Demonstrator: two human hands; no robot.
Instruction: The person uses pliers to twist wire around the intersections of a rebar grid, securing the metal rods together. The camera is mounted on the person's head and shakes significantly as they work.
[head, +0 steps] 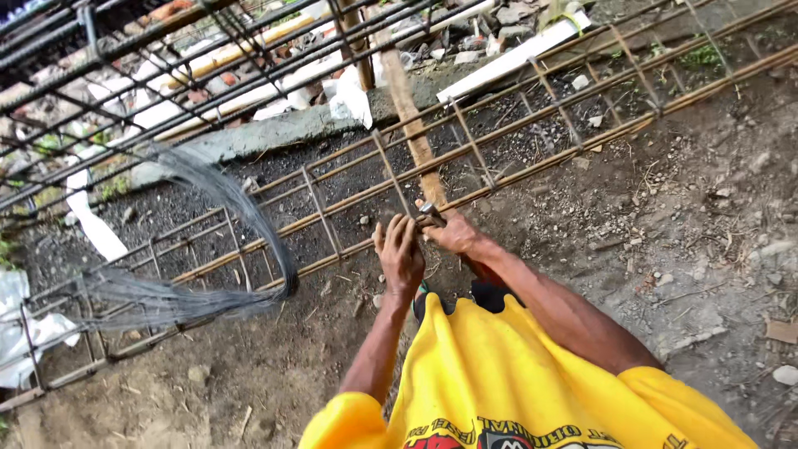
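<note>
- The rusty rebar cage (465,166) lies on its side across the dirt ground (706,249); both hands work at its near long bar.
- The left hand (401,254) curls onto that bar, steadying it.
- The right hand (453,234) is closed around a small metal tool (431,213) at a stirrup joint, seemingly tying it; the tip is hard to make out.
- A bundle of thin tie wire (220,249) drapes over the cage's left part, within reach.

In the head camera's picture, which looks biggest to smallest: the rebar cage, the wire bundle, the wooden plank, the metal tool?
1. rebar cage
2. wire bundle
3. wooden plank, though it lies farther off, so this rank is unsure
4. metal tool, mostly hidden by the right hand
</note>
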